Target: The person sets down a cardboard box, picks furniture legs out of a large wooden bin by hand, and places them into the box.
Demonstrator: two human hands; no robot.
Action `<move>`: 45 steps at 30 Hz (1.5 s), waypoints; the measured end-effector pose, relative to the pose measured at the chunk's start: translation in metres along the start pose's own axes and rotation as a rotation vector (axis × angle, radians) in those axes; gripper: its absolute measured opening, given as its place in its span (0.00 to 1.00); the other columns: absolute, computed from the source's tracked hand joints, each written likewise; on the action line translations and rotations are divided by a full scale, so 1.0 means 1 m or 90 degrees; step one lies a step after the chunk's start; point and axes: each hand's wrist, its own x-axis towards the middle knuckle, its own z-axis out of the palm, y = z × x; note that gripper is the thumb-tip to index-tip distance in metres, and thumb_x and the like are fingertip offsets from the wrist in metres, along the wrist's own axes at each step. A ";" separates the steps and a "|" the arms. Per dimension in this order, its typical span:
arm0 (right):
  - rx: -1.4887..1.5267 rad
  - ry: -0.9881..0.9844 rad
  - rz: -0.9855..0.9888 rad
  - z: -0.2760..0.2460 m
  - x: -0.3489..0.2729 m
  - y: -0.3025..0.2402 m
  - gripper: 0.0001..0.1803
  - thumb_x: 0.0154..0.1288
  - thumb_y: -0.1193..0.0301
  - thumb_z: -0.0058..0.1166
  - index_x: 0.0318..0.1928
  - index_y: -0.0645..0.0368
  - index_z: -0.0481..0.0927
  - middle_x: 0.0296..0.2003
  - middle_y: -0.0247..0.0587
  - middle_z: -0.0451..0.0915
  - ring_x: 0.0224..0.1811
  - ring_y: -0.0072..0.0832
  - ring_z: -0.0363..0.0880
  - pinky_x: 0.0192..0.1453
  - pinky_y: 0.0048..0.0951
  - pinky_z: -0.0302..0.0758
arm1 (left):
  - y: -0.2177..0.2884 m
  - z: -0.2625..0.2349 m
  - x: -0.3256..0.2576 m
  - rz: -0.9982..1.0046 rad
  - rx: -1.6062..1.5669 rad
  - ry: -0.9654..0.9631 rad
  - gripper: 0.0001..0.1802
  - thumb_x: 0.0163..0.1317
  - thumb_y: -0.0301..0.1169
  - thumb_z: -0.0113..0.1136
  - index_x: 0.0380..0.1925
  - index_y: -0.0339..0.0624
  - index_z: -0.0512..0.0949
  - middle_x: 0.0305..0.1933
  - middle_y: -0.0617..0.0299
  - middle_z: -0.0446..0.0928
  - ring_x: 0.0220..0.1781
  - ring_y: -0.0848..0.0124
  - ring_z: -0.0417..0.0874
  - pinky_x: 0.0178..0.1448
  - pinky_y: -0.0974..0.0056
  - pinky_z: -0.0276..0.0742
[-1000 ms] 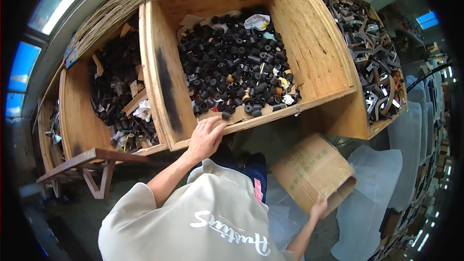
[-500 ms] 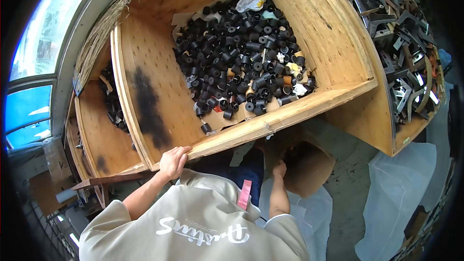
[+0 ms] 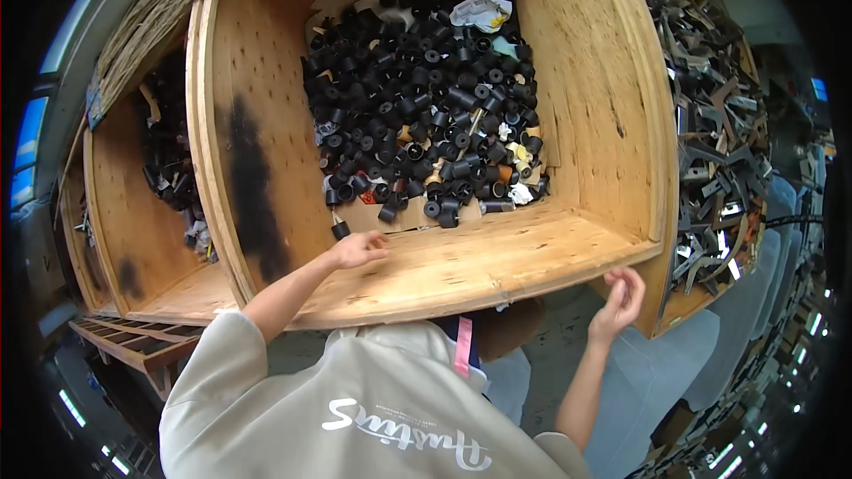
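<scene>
1. We see that since half a second ago the left hand [image 3: 357, 250] has moved up from the front lip of the wooden bin [image 3: 497, 270] onto its sloping floor, at the lower left of the frame's middle. It now lies just below a lone black cylindrical part [image 3: 340, 230].

2. The right hand [image 3: 621, 294] has come out from under the bin, where it was near a cardboard box a moment ago. It is now raised at the lower right, beside the bin's front corner, and holds nothing.

3. We judge that the work has turned from the box below to picking parts out of the bin.

4. The left hand's fingers are loosely together and stretched flat toward the right, closed on nothing. The right hand's fingers are apart and softly curled, also empty.

5. The lone part sits at the lower left edge of the heap of black parts [image 3: 426, 106], just apart from it, near the bin's left wall. Its long axis runs roughly up and down the frame, tilted slightly, with the wider end toward the bottom.

6. The heap fills the upper middle of the frame, mixed with paper scraps [image 3: 479, 13].
</scene>
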 end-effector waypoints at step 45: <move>-0.188 -0.727 0.505 0.396 -0.039 0.357 0.56 0.53 0.48 0.77 0.79 0.34 0.58 0.58 0.48 0.82 0.60 0.42 0.82 0.62 0.39 0.77 | -0.074 0.098 0.232 -0.221 -0.294 0.414 0.26 0.63 0.45 0.72 0.53 0.40 0.79 0.46 0.52 0.82 0.48 0.63 0.82 0.58 0.60 0.77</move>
